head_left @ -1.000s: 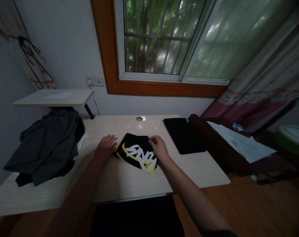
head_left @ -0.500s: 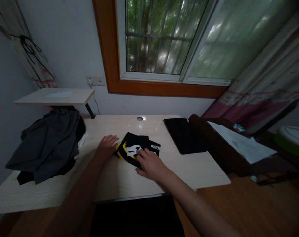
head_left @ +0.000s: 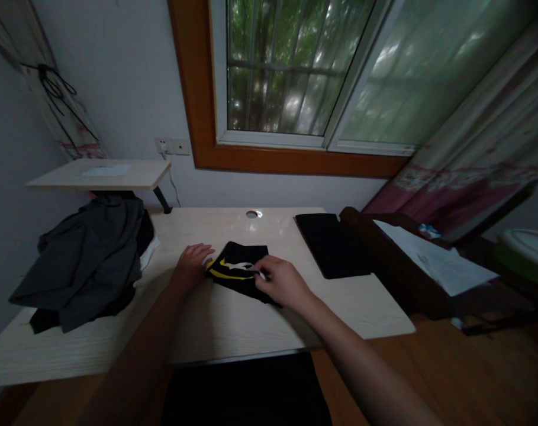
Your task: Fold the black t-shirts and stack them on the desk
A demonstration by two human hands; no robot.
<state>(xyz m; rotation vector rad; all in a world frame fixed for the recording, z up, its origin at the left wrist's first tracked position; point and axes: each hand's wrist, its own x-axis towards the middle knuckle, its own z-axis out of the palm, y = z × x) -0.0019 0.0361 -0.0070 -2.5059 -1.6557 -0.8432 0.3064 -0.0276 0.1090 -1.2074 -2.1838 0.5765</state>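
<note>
A black cloth [head_left: 238, 287] with yellow and white print lies folded on the desk, its kind not plain. My right hand [head_left: 283, 283] pinches its right part between thumb and fingers, and the pinched edge is partly hidden by the fingers. At the cloth's left corner rests my left hand [head_left: 192, 263], fingers stretched out and slightly apart, the thumb side against or very near the yellow edge.
A grey garment [head_left: 91, 251] lies heaped on the left of the desk [head_left: 340, 307], beside a raised shelf [head_left: 139, 168]. On the right sits a flat black folder-like object [head_left: 333, 245]. Papers [head_left: 432, 254] lie beyond the desk's right side.
My right hand has moved right and slightly up with the cloth's edge. The white print is now narrower, and the part with white letters no longer shows. My left hand has barely moved.
</note>
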